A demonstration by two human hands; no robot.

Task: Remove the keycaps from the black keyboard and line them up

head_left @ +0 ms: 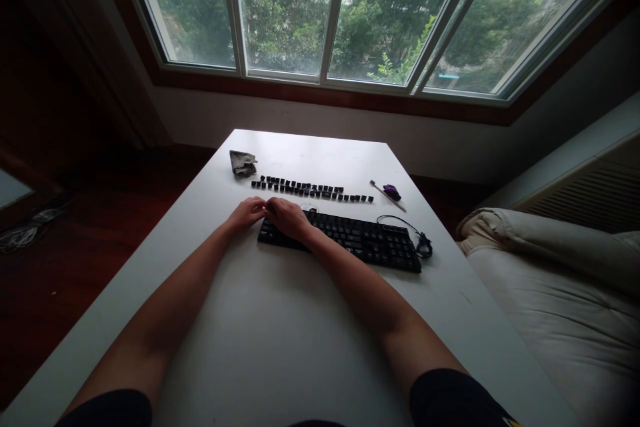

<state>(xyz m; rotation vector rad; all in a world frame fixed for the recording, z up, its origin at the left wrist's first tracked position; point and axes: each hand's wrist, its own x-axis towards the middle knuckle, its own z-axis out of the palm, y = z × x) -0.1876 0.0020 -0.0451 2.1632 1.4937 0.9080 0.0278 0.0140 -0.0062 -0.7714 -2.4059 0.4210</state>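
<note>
A black computer keyboard (pixel 350 237) lies at a slant on the white table. My left hand (pixel 247 211) is at its far left corner, fingers bent together and tips close to the right hand's fingers. Over the keyboard's left end, my right hand (pixel 289 217) has its fingers closed and turned down; whatever lies between the fingertips of either hand is too small or hidden to make out. Just beyond the keyboard, loose black keycaps (pixel 300 188) stand in two rows. A small clear round thing (pixel 309 207) shows behind the right hand.
A grey rag (pixel 243 163) lies at the table's (pixel 280 353) far left. Toward the right are a thin brush-like stick (pixel 388 195), a purple crumpled item (pixel 392 192) and the keyboard's bundled cable (pixel 424 245). A pale sofa (pixel 540 280) borders the right side; windows (pixel 285 7) rise beyond.
</note>
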